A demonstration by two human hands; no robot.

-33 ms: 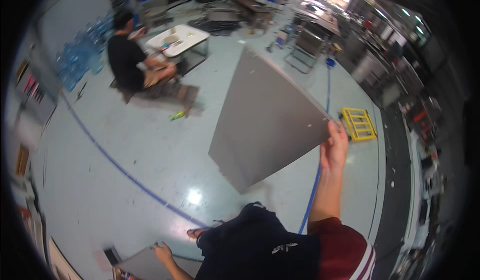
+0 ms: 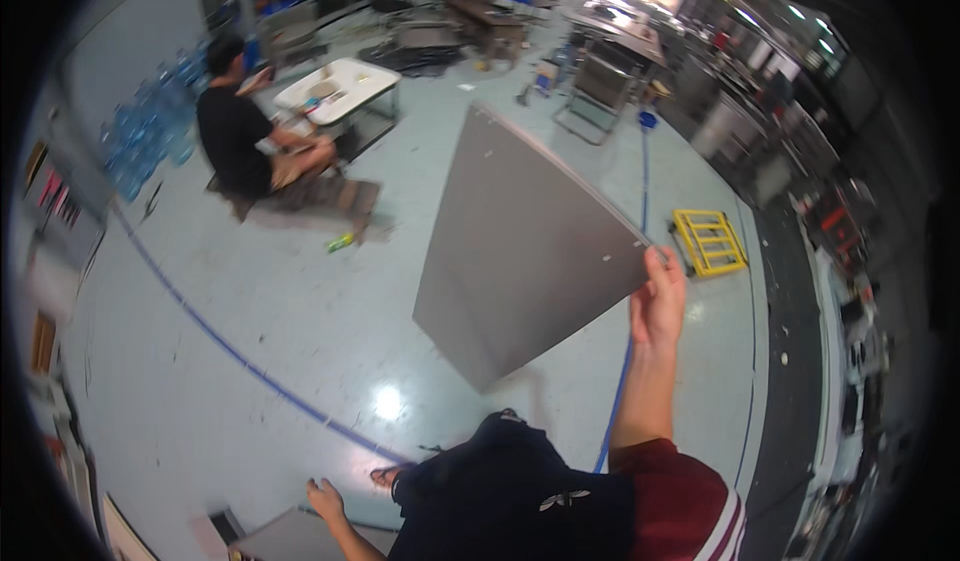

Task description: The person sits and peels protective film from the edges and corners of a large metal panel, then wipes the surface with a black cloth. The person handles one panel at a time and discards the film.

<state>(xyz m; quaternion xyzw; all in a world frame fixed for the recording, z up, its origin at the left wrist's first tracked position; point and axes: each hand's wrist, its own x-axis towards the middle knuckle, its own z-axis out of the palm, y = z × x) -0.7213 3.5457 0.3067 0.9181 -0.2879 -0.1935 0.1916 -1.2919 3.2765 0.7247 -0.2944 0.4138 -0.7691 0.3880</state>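
Note:
My right hand (image 2: pixel 660 296) grips one corner of a large flat grey sheet panel (image 2: pixel 530 251), fingers wrapped over its edge. The panel is held tilted above the floor in front of me, and small light marks show near its corners. At lower left, my left hand (image 2: pixel 327 501) is beside the edge of a second flat grey panel or top (image 2: pixel 305 539). Its fingers look apart, with nothing visible between them. My own body hides part of that lower surface.
A person (image 2: pixel 235 126) sits on a low wooden bench (image 2: pixel 320 201) by a white table (image 2: pixel 345 89). Blue water bottles (image 2: pixel 150 131) stand along the left wall. A yellow frame cart (image 2: pixel 710 243) is at right, a folded-leg chair (image 2: pixel 600 86) farther back. Blue tape (image 2: pixel 250 369) lines the floor.
The view has turned slightly, so the room sits a little more to the left and lower. My right hand still holds the panel. My left fingers have shifted slightly off the lower surface's edge.

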